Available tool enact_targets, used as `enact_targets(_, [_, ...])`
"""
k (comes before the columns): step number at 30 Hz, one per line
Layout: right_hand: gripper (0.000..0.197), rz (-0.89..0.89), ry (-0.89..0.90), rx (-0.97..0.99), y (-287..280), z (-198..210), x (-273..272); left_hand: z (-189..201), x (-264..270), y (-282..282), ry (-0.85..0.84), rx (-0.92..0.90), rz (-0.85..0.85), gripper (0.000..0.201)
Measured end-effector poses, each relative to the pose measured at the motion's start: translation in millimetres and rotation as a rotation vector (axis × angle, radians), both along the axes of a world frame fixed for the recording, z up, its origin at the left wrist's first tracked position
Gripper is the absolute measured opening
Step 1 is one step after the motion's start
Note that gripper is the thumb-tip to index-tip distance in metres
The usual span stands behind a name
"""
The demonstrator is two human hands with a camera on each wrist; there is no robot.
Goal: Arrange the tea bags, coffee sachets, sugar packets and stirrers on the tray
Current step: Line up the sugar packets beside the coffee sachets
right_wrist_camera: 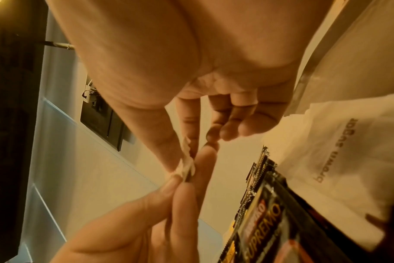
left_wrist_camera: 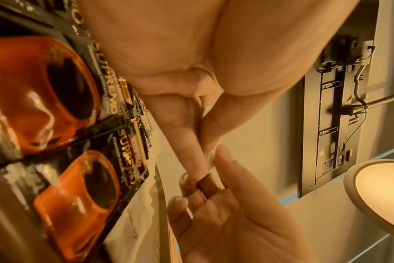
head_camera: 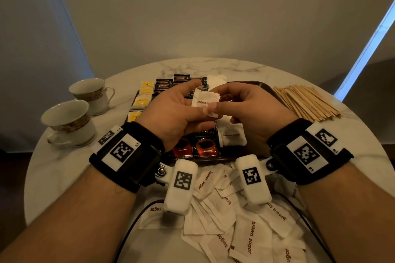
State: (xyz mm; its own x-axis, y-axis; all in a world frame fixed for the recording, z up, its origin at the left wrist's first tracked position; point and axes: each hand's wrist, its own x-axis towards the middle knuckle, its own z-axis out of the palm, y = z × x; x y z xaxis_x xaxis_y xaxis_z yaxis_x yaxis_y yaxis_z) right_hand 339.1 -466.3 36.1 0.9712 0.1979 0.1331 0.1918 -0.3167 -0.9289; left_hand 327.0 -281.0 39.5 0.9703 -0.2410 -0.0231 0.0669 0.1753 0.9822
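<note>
Both hands hover over the dark tray [head_camera: 265, 84] and pinch one small stack of white brown-sugar packets [head_camera: 204, 100] between them. My left hand [head_camera: 201, 109] holds its lower edge with thumb and fingers; my right hand [head_camera: 216, 102] pinches the right corner. In the right wrist view the packet edges [right_wrist_camera: 187, 163] show between the fingertips. On the tray lie yellow tea bags [head_camera: 142, 98], black coffee sachets [head_camera: 168, 85], two larger sachets with red cups [head_camera: 196, 148] and a sugar packet [head_camera: 232, 135]. Wooden stirrers [head_camera: 305, 100] lie on the table, right of the tray.
Several loose sugar packets [head_camera: 245, 230] are strewn on the round marble table [head_camera: 64, 177] in front of the tray, under my wrists. Two teacups [head_camera: 70, 123] [head_camera: 92, 92] stand at the left. A black cable [head_camera: 130, 230] runs over the front edge.
</note>
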Motion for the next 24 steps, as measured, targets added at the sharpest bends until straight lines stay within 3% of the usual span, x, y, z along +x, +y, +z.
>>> enact_targets(4, [0.007, -0.023, -0.011, 0.081, -1.7, -0.4, 1.2, 1.6, 0.5, 1.7, -0.037, 0.134, 0.032, 0.036])
enact_targets(7, [0.009, 0.020, 0.059, 0.213, -1.6, -0.6, 0.8, -0.2, 3.9, 2.0, -0.046, 0.071, 0.133, 0.005])
enact_targets(13, [0.004, -0.034, 0.039, 0.444, -1.1, 4.6, 1.5, 0.0, 9.2, 1.6, -0.012, -0.066, 0.195, 0.020])
enact_targets(16, [0.003, -0.038, 0.054, 0.522, -1.3, 5.4, 1.6, 0.4, 8.0, 1.3, -0.035, -0.041, 0.160, 0.021])
enact_targets(24, [0.005, -0.038, -0.087, 0.225, 2.2, -0.8, 2.9, -1.5, 2.4, 3.6, -0.102, 0.143, 0.019, 0.034])
